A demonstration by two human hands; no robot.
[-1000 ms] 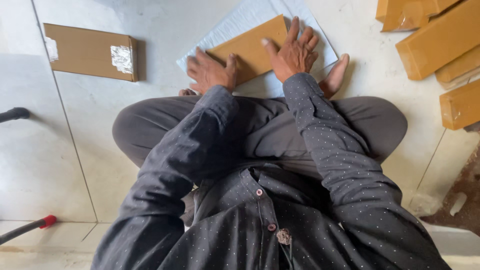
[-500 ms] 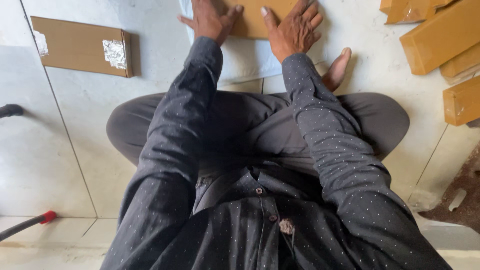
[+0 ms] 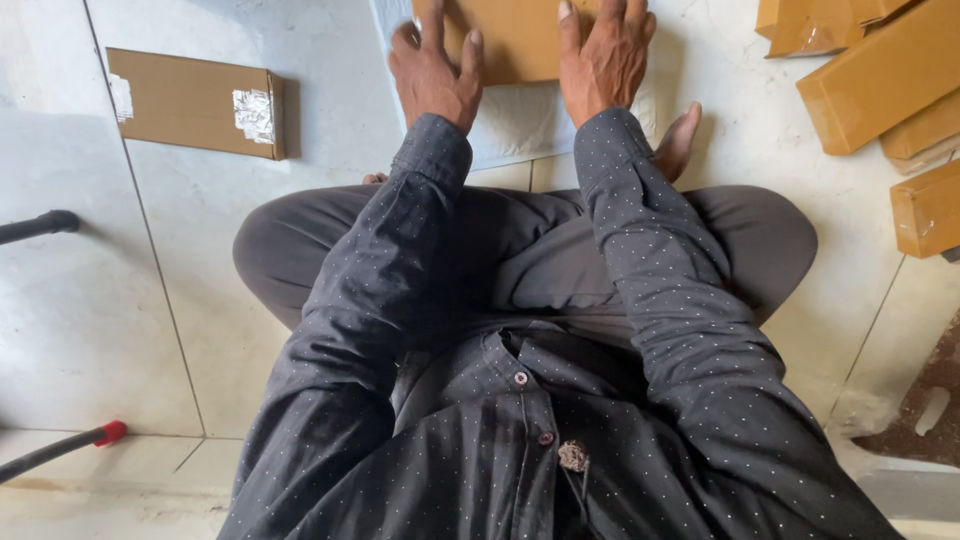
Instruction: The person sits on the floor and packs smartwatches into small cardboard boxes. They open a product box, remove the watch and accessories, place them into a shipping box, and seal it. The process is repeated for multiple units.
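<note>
The tiled floor carried everything, pale and crossed by thin grout lines. The person sat cross-legged on it in grey trousers and a dark dotted shirt, one bare foot showing beside the right knee. Along the floor's right edge lay a heap of brown-wrapped boxes, stacked at angles and touching one another. Near the far left lay a flat cardboard parcel with a patch of silvery tape on its right end, well apart from the hands. Straight ahead, at the far edge of the view, a white padded sheet lay on the tiles, and on it rested a flat cardboard box, its top cut off by the frame. The left hand lay flat with fingers spread, pressing down at the box's left edge. The right hand lay spread palm-down on the box's right part. Neither hand pinched anything. At the floor's left edge a black handle and a red-tipped rod poked in.
</note>
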